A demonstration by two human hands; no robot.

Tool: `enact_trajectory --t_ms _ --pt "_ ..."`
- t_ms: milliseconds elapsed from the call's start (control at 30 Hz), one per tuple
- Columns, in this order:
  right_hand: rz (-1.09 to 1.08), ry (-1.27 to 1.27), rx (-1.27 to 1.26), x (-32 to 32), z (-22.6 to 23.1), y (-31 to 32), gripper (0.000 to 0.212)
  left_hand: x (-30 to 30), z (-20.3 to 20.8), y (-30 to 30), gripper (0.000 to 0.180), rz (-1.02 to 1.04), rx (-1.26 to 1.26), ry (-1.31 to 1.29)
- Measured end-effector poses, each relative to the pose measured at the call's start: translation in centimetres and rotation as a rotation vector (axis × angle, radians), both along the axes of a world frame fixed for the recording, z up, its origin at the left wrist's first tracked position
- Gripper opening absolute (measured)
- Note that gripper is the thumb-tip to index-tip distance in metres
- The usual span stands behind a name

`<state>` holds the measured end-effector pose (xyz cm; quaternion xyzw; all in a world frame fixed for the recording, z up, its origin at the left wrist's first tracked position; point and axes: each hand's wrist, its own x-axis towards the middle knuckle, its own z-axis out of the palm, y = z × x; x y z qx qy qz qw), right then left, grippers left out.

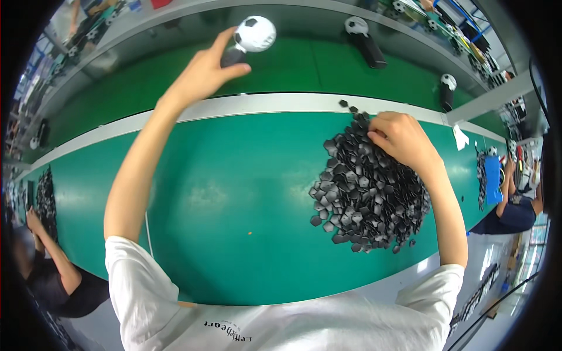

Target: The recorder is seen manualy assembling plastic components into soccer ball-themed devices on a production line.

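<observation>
On the far green belt, my left hand (202,73) reaches out with its thumb and fingers round the black handle of a soccer-ball-topped object (256,34). The white ball with black patches points away to the upper right, and part of the handle is hidden by the hand. At the right, my right hand (403,137) is at the far edge of a heap of small black pentagon pieces (374,193). Its fingers are curled together over the pieces; whatever is between the fingertips cannot be made out.
A white rail (263,104) divides the green tabletop (234,205) from the belt (310,64). Farther right on the belt lie two more ball-topped objects (367,47) (448,90). Co-workers sit at both sides, near a black heap (46,199) and a blue bin (493,179). A grey post (492,96) stands right.
</observation>
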<state>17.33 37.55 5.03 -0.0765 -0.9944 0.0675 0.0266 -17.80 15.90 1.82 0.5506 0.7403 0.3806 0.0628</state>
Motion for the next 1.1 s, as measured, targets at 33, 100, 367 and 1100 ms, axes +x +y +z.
enact_trajectory --t_ms 33,100,367,1100 --pt "0.016 0.022 0.07 0.2 -0.4 0.1 0.015 2.0 1.3 -1.4 0.08 -0.034 -0.008 -0.135" --pt "0.041 0.041 0.083 -0.4 -0.4 -0.5 0.015 4.6 2.6 -5.0 0.084 -0.077 -0.032 -0.344" --pt "-0.221 0.242 -0.25 2.0 1.3 -6.6 0.009 13.7 3.2 -12.5 0.084 -0.181 0.248 -1.089" --pt "0.213 0.487 -0.801 -3.5 3.4 -21.7 0.01 15.3 -1.1 -20.7 0.081 0.093 0.465 -0.978"
